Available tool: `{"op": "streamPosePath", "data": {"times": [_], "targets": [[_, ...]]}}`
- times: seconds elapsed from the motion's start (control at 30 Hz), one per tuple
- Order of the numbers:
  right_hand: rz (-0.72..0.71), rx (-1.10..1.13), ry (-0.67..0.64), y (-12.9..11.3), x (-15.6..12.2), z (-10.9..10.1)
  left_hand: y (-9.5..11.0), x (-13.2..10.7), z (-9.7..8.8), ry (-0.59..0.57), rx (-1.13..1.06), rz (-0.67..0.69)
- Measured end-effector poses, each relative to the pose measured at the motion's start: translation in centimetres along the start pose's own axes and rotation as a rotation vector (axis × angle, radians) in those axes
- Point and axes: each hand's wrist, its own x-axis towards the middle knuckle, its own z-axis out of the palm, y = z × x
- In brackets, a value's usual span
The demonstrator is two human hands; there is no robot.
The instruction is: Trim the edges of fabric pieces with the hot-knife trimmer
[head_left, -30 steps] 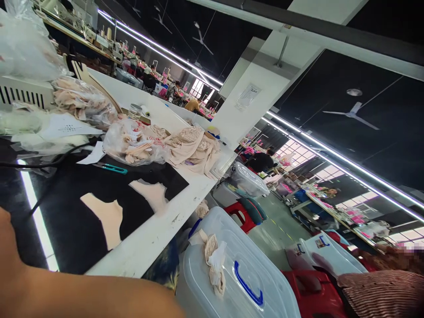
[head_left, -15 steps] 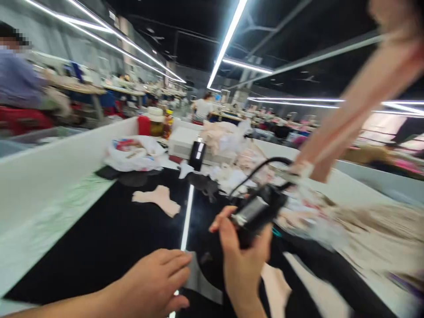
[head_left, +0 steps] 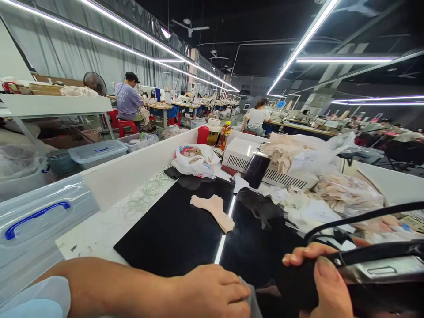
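My right hand [head_left: 326,282], at the lower right, is wrapped round a black corded hand tool [head_left: 380,269] with a bright metal plate on its side. From the tool a thick black cable arcs toward the right edge. My left hand [head_left: 213,291] is low over the front of the glossy black board [head_left: 165,240], fingers loosely bent and its thumb out of sight. A grey strip [head_left: 254,300] lies by those fingertips; whether they touch it I cannot tell. Farther back on the board rests a pale pink fabric piece [head_left: 213,210], apart from both hands.
Behind the board stand a white plastic bag [head_left: 195,160], a phone [head_left: 257,170], a slotted white box [head_left: 238,152], bottles [head_left: 223,134] and bagged fabric [head_left: 351,192]. A low white wall [head_left: 132,170] edges the table. Lidded bins [head_left: 49,221] are at left; people sit at sewing tables beyond.
The view has swung left. The hand tool in my right hand now appears lower and farther right. The pink cloth strips blurred at the upper right are out of view.
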Motion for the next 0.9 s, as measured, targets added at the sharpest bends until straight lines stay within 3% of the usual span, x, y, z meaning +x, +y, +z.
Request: {"op": "streamPosePath", "data": {"times": [0.43,0.9], "targets": [[-0.06,-0.024,-0.078,2.6,0.5,-1.2,0.0,-0.1,0.2,-0.031,0.014,-0.003],[-0.001,0.074,-0.088,0.6,0.0,0.7,-0.1,-0.2,0.5,-0.023,0.012,0.006]]}}
